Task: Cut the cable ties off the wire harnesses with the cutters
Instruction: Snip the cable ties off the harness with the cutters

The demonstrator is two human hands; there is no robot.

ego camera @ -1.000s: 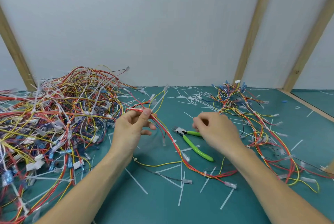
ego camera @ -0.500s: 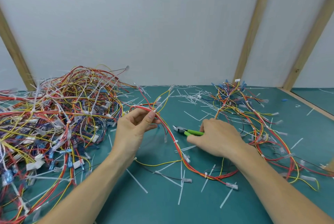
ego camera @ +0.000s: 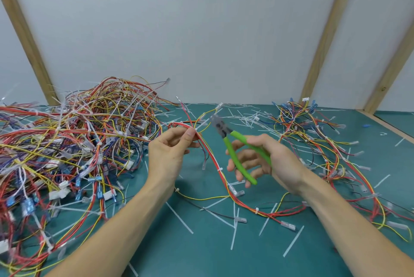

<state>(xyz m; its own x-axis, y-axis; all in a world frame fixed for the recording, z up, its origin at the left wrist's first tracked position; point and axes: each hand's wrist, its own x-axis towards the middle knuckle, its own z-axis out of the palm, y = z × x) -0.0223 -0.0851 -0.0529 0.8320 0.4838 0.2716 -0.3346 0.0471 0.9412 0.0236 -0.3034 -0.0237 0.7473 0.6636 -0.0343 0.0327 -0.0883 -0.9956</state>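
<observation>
While the thin bundle of red and yellow wires [ego camera: 209, 153] that makes up the harness in hand rises off the teal work surface [ego camera: 201, 254], several small white cable ties remain on it, one [ego camera: 220, 169] just below the lifted part and another [ego camera: 257, 210] further along where the wires lie flat, so this harness looks only partly done. The left hand [ego camera: 170, 153] is curled nearly closed, thumb and fingertips pinching the wires near their top bend. The right hand [ego camera: 264, 160] is loosely open, fingers spread, with the green-handled metal cutters [ego camera: 233, 149] resting against palm and thumb; both handles are apart and the tip points up toward the pinched wires, near them but not touching. No tie sits between the blades yet.

Many cut white tie strips [ego camera: 179, 218] scattered over the surface suggest a good deal of cutting is done. A smaller spread of coloured harnesses [ego camera: 313, 133] lies to the right, while a large tangled heap of red, yellow, blue and white wiring [ego camera: 74, 142] to the left carries many visible ties, so I judge most of the job remains
</observation>
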